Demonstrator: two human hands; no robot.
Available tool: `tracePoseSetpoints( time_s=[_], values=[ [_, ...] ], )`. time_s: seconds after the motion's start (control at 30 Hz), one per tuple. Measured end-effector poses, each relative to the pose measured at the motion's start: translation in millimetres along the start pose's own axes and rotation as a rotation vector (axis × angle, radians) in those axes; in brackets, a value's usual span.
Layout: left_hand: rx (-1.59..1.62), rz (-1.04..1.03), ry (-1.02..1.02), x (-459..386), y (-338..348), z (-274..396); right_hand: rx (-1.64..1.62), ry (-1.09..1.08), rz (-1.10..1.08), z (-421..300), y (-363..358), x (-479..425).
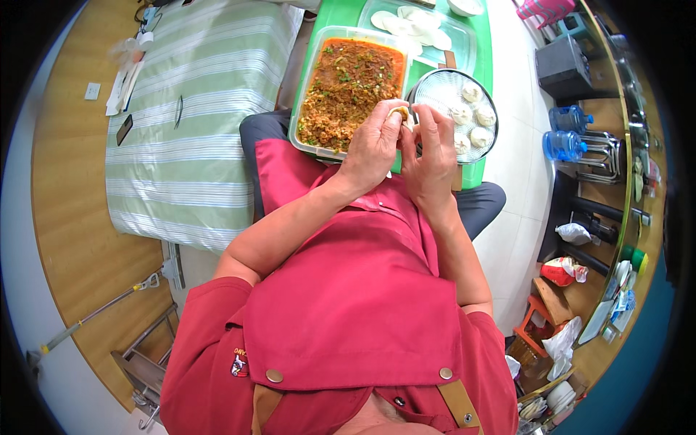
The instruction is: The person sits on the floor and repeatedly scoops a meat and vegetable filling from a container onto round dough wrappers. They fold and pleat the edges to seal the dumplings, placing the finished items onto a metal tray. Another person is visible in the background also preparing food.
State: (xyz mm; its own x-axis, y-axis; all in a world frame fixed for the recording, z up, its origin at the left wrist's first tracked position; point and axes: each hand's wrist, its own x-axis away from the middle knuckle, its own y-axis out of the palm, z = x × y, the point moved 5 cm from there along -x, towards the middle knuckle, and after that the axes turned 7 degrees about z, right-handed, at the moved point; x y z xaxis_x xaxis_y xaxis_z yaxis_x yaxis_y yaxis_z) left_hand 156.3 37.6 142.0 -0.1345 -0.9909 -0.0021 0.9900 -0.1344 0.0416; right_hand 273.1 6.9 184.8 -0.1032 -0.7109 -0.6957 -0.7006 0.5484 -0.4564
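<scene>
A partly closed stuffed bun [403, 113] is held up between both hands, with some brown filling visible at its open top. My left hand [372, 144] pinches the dough with thumb and fingers. From the other side my right hand [431, 147] grips the same bun's edge with its fingertips. Beneath and beyond the left hand stands a clear plastic tub [318, 150] of reddish-brown minced filling [348, 81] flecked with green. Just past the right hand, a round steamer tray [435, 92] carries several pleated buns [485, 115].
Round dough wrappers [405, 24] lie on a clear plastic lid [462, 51] at the green table's [484, 49] far end, near a white bowl [466, 6]. A striped-cloth bed [217, 136] is at left, holding a phone [124, 130]. Water bottles [563, 145] stand at right.
</scene>
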Motion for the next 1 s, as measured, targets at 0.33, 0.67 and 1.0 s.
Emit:
tracePoseSetpoints(
  time_s=[0.33, 0.67, 1.0],
  values=[
    [-0.209, -0.125, 0.104, -12, -6, 4, -0.011, 0.008, -0.092, 5, -6, 2],
    [-0.151, -0.411, 0.062, -31, -9, 20, -0.008, -0.012, -0.092, 4, -14, -4],
    [-0.493, -0.338, 0.430, -40, -6, 41, 0.043, -0.075, -0.090, -1, -18, -12]
  ],
)
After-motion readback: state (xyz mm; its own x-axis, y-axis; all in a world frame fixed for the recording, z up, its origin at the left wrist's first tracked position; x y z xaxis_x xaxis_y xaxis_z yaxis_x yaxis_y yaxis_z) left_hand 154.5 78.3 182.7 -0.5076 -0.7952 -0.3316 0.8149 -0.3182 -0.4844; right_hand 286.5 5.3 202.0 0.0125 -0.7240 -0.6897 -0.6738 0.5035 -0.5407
